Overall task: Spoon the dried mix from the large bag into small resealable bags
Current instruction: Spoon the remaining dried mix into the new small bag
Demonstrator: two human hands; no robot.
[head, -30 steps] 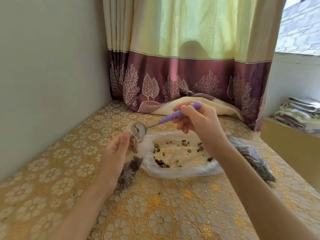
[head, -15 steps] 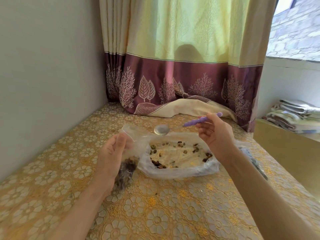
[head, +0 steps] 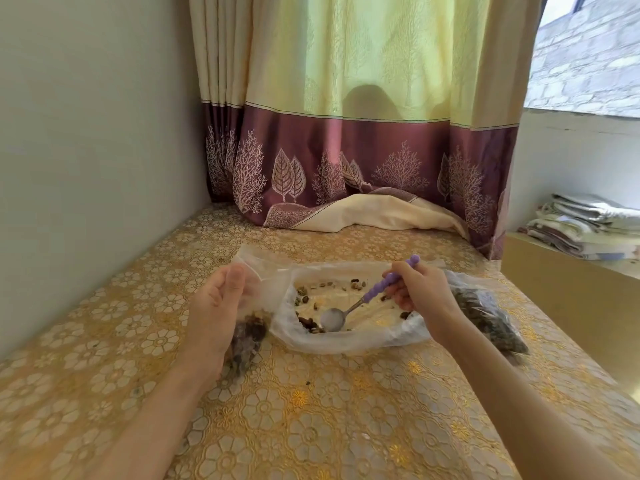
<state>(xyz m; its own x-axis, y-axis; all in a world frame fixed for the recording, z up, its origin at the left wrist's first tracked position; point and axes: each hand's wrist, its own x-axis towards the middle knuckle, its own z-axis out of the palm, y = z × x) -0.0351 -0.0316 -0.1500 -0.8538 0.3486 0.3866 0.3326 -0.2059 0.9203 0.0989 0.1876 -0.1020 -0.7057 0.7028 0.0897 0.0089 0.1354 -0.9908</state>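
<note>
Head view shows your two hands over a surface (head: 311, 427) covered with a gold floral cloth. Your left hand (head: 216, 313) holds a small clear bag (head: 249, 336) upright by its upper edge, thumb against the plastic; the bag stands on the surface with dark dried mix gathered in its bottom. Just right of it lies the large bag (head: 346, 341), its mouth spread wide and only scattered pieces of dried mix (head: 308, 322) left inside, mostly along the far and left edges. Your right hand (head: 420, 292) grips the purple handle of a spoon (head: 372, 296), fingers curled round it, and the metal bowl of the spoon rests low inside the large bag beside the pieces at its near left side. To the right, partly behind your right wrist, lies another clear bag (head: 491, 320) filled with dark mix. A curtain (head: 363, 150) hangs at the far edge, and folded cloths (head: 585, 223) are stacked at far right.
</note>
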